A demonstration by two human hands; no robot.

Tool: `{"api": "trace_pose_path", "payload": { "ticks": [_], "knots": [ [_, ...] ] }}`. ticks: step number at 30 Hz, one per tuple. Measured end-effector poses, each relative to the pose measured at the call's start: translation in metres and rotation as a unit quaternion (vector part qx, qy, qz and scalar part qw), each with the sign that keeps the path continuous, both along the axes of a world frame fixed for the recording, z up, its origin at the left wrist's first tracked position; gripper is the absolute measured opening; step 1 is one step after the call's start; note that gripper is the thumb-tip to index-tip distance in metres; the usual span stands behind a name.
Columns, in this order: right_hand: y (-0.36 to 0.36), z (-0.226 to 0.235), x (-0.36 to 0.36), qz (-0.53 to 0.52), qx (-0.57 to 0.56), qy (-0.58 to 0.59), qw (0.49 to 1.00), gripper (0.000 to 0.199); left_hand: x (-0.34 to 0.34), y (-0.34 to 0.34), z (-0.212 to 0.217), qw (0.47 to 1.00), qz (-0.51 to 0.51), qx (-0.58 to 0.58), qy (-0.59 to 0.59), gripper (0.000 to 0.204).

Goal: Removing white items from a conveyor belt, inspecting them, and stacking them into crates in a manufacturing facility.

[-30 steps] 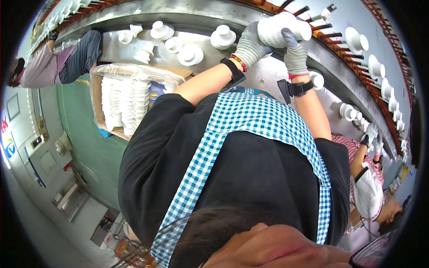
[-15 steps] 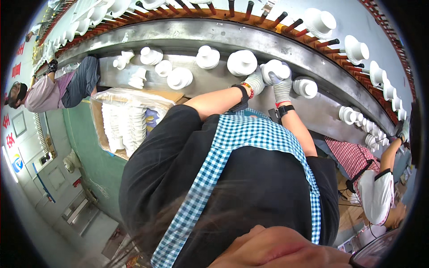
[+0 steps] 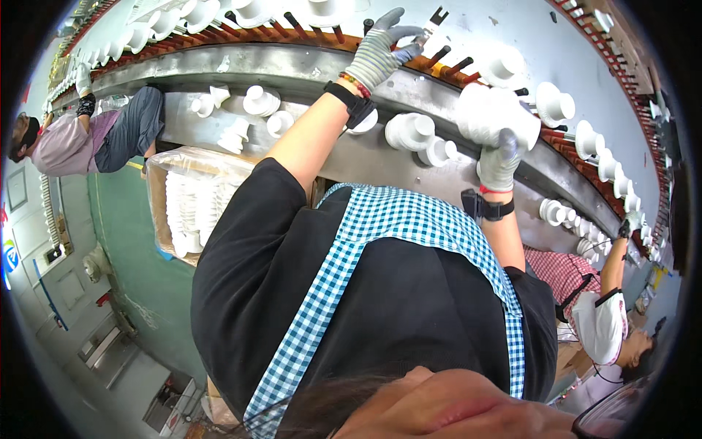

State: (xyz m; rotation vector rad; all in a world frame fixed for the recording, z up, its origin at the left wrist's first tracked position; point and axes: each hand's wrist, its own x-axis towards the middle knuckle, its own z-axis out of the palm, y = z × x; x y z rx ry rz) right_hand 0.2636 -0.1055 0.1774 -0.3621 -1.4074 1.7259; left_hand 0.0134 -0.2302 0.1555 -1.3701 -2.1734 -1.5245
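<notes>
Hands in grey knitted gloves. Left hand (image 3: pixel 384 45) reaches up, fingers pinched narrowly on a dark metal peg (image 3: pixel 431 23) of the rust-brown conveyor rack (image 3: pixel 292 33). Right hand (image 3: pixel 500 157) grips a smooth white ceramic cup-shaped piece (image 3: pixel 497 113), held beside the rack. Similar white pieces (image 3: pixel 409 130) rest on the grey steel ledge (image 3: pixel 219 69) below.

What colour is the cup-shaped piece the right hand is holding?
Plain white, seen in the head view: the right hand in a grey glove grips the white piece.
</notes>
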Motion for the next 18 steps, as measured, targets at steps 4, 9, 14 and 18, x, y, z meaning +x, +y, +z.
{"api": "trace_pose_path", "payload": {
  "ticks": [4, 9, 14, 18],
  "knots": [
    [0.009, 0.055, -0.087, 0.029, 0.051, 0.050, 0.997, 0.047, -0.018, -0.005, 0.000, 0.995, -0.035, -0.014, 0.091, 0.021],
    [0.020, 0.088, -0.187, 0.066, 0.106, -0.012, 0.992, 0.046, -0.041, -0.026, 0.004, 0.993, -0.108, 0.015, -0.038, 0.019],
    [0.014, 0.084, -0.244, 0.202, -0.199, -0.194, 0.939, 0.048, -0.051, -0.043, -0.001, 0.969, -0.103, 0.003, -0.223, 0.021],
    [0.016, 0.073, -0.251, 0.312, -0.190, -0.165, 0.916, 0.057, -0.060, -0.048, 0.017, 0.972, -0.017, -0.047, -0.231, 0.036]
  ]
}}
